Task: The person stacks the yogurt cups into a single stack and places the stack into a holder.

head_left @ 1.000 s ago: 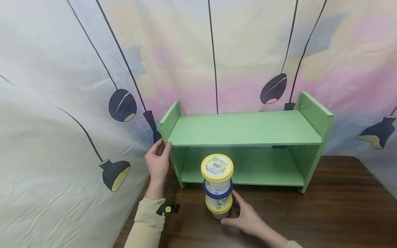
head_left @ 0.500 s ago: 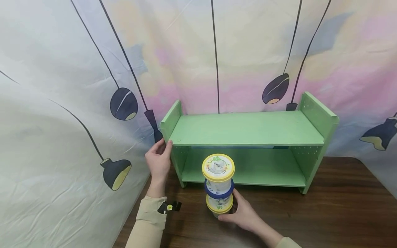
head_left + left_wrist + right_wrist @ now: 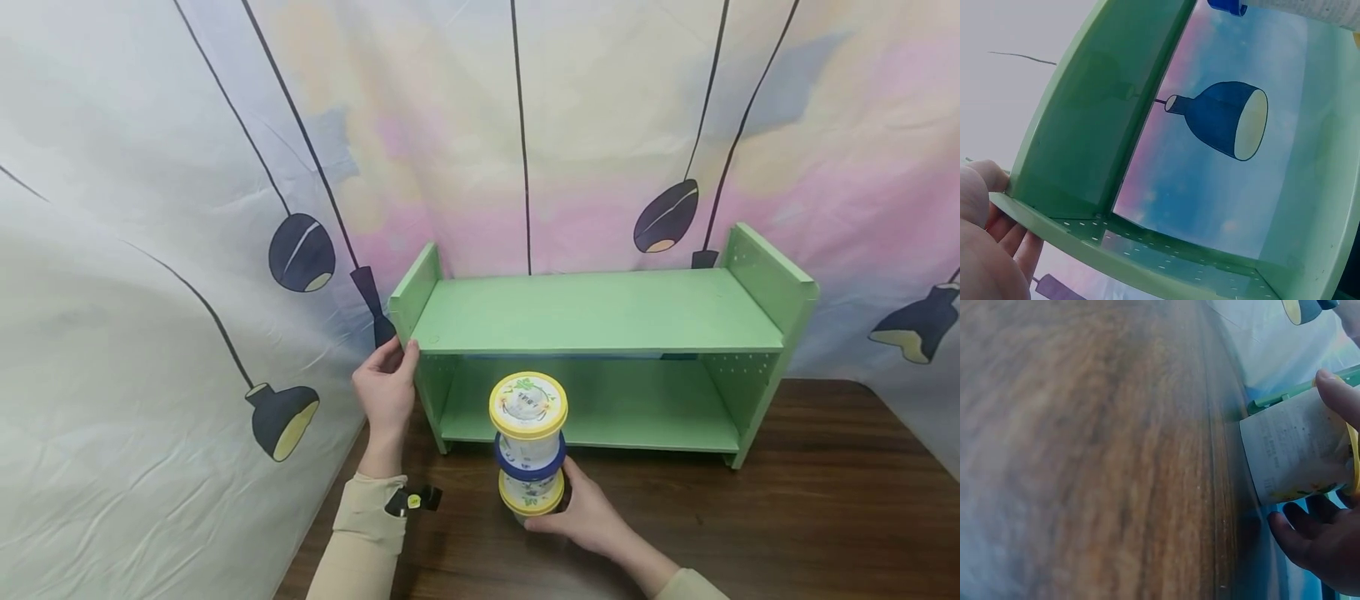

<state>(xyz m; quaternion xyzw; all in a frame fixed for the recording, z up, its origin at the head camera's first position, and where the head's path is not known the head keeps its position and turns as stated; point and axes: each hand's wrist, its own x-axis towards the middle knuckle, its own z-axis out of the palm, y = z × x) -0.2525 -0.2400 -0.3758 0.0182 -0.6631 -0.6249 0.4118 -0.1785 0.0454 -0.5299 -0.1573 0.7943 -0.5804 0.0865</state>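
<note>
Three round white tubs stand stacked in front of a two-tier green shelf (image 3: pixel 600 312). The top tub (image 3: pixel 528 406) has a yellow lid, the middle one a blue lid (image 3: pixel 530 469), the bottom one a yellow lid (image 3: pixel 531 504). My right hand (image 3: pixel 592 515) grips the bottom tub from the right, thumb in front. In the right wrist view, the thumb and fingers lie on either side of this white tub (image 3: pixel 1297 450), its base close to the tabletop. My left hand (image 3: pixel 386 387) pinches the front edge of the shelf's left side panel; the left wrist view shows the fingers (image 3: pixel 1013 237) behind that panel.
Dark brown wooden table (image 3: pixel 825 483) carries the shelf and tubs. A fabric backdrop (image 3: pixel 585 125) printed with hanging lamps rises behind and along the left. Raised side panels (image 3: pixel 772 258) bound the shelf's upper board.
My right hand has moved slightly left, and its thumb and fingers have closed around the bottom tub. The left hand keeps its hold on the shelf; the view has shifted a little.
</note>
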